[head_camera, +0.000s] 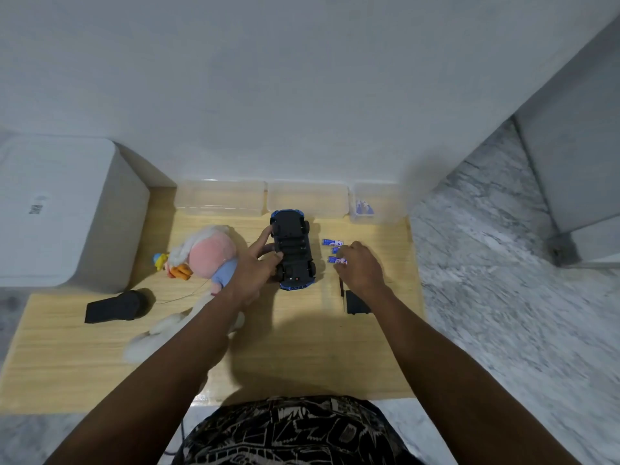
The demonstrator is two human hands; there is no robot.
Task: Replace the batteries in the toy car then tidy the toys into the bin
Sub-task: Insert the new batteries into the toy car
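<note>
toy car [293,251] lies upside down on the light wooden table [100,357], its dark underside facing up with the blue bodywork showing at both ends, and the battery bay in the middle of the chassis looks uncovered, though whether cells sit inside it is too dark to tell. left hand [256,263] grips the car along its left side, fingers curled against the chassis edge and the thumb laid on the underside. right hand [360,263] hovers low over the table just right of the car, fingers bent down at a cluster of small blue and white batteries [335,251]; its fingertips are at the nearest cell, but i cannot tell if they actually pinch it. a flat black battery cover [357,302] lies on the table under the right wrist, with a thin dark tool [341,285] just beside it. left of the car a plush toy [201,260] with a pink face, white hair and a blue body lies on its side, partly under the left forearm, and a black remote control [117,307] rests nearer the table's left edge. three clear plastic bins [221,199] stand in a row along the back of the table against the wall, the rightmost one holding something blue. a large white box [63,213] sits at the far left.
</note>
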